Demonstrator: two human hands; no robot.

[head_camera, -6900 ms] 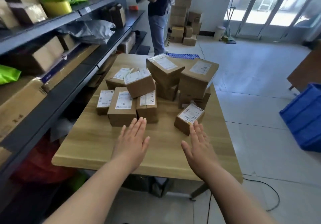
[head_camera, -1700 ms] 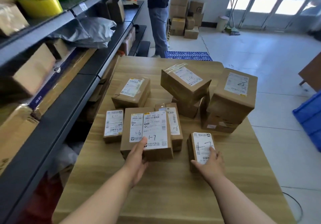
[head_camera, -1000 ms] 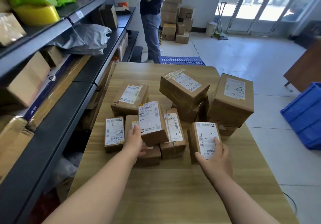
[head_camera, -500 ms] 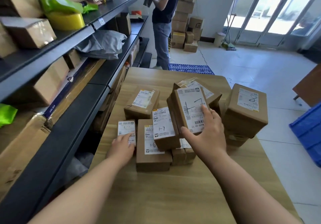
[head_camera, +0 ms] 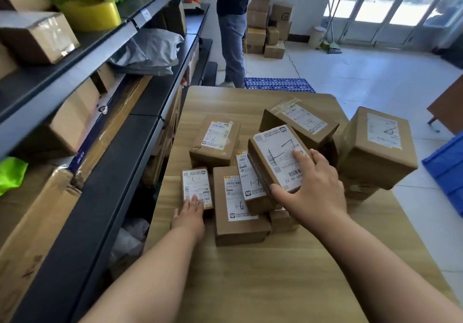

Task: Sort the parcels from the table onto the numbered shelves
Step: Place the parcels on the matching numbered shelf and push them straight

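Several brown parcels with white labels lie on the wooden table. My right hand grips a parcel marked 1-7, thumb on its near edge, forefinger on the label. It leans tilted on a second 1-7 parcel, which lies on a flat 1-6 parcel. My left hand rests with straight fingers on the near end of a small parcel by the table's left edge. Dark numbered shelves run along the left.
Behind the pile lie another 1-6 parcel, a 1-8 parcel and a big box. A person stands past the table's far end by stacked cartons. A blue crate sits on the floor at the right.
My right hand lifted its 1-7 parcel off the table and carried it left onto the pile. My left hand let go of the other 1-7 parcel and moved onto the small left parcel.
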